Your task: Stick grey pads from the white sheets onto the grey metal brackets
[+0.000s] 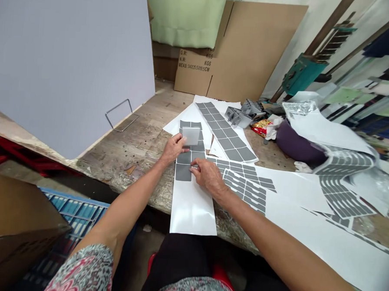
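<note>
My left hand pinches a small pale, translucent square plate, held upright above a white backing sheet with grey square stickers. My right hand is closed, thumb and finger pinched at the edge of a grey sticker on that sheet. Whether the sticker's corner is lifted is hard to see. The sheet's lower part is bare, glossy white and hangs over the front edge of the table. Behind it lies a longer strip of grey stickers.
More sticker sheets spread to the right. Grey metal or plastic parts and a red snack packet lie at the back. A large pale board and a bent wire stand are at left; cardboard leans behind.
</note>
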A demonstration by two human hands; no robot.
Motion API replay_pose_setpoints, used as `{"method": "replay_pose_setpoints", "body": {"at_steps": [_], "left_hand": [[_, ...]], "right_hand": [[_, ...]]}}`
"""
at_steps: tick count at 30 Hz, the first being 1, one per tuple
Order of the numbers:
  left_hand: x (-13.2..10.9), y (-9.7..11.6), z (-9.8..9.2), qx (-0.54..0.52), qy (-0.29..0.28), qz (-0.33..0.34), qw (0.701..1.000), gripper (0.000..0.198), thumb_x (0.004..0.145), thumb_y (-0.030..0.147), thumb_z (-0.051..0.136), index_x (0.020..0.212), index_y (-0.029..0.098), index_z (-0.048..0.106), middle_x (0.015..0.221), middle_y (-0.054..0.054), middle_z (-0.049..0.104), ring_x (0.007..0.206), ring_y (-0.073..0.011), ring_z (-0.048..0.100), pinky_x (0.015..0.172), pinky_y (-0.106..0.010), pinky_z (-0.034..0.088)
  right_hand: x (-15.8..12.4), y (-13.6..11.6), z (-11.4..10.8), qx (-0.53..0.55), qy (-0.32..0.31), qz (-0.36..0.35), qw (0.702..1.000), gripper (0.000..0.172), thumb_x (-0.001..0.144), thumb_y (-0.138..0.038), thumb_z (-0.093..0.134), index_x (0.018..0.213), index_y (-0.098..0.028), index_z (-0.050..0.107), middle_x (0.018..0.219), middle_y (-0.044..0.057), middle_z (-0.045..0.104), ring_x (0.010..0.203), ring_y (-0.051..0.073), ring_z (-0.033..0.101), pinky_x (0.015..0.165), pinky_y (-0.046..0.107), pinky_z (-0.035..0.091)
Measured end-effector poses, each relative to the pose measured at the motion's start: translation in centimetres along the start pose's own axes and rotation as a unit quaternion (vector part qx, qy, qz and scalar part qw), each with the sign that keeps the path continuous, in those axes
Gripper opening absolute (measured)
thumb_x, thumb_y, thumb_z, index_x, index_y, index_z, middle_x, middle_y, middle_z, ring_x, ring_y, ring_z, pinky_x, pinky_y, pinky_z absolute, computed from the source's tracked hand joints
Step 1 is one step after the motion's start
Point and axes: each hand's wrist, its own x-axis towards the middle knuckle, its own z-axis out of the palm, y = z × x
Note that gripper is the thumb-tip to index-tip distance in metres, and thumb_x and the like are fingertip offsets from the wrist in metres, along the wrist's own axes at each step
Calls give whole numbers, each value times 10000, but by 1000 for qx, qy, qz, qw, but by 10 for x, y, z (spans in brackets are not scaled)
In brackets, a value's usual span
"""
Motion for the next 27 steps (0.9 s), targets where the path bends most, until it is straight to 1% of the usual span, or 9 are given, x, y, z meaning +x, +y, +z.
{"method": "replay_pose_setpoints", "body": {"at_steps": [4,7,11,18,23,25,27], "left_hand": [[0,-16,2,27,-10,13,1000,312,759,326,670,636,173,428,648,60,407,636,-79,467,705,-246,570],[-1,-20,0,41,-6,23,999,287,767,306,634,632,181,413,650,60,370,626,-84,436,693,-245,561],[1,-22,-1,52,-6,28,998,253,766,287,603,641,186,407,663,57,367,622,-89,431,680,-258,559],[1,-26,-3,66,-11,38,997,234,773,283,588,651,184,415,665,49,383,632,-96,437,675,-263,559],[0,-25,-2,79,-7,41,996,234,772,283,586,649,185,413,655,50,375,624,-94,425,665,-248,553],[0,-24,-2,82,-5,43,996,237,773,277,579,643,187,402,651,50,361,619,-94,417,659,-250,554],[-1,-24,-1,83,-5,43,996,230,777,269,565,641,187,398,652,49,357,620,-96,418,656,-259,557]], "right_hand": [[-3,-6,3,-29,-4,10,1000,187,900,-228,597,1070,-215,672,974,82,697,870,229,638,758,313,427],[-3,-8,3,-35,-6,19,999,177,906,-232,588,1063,-232,670,918,62,708,864,226,644,743,303,422],[0,-9,4,-38,-8,37,999,147,900,-243,591,1024,-244,670,787,37,704,798,228,644,699,299,411],[8,-8,6,-30,-19,47,998,106,864,-211,603,945,-248,660,745,8,677,763,206,612,657,278,378],[8,-7,5,-24,-29,37,999,83,855,-195,597,879,-242,662,726,-1,663,715,188,586,631,269,352],[6,-7,5,-23,-28,30,999,94,860,-196,590,903,-239,662,727,-2,666,710,186,586,634,269,356],[4,-6,6,-24,-21,27,999,132,869,-204,588,978,-232,656,738,4,673,723,191,594,649,270,369]]}}
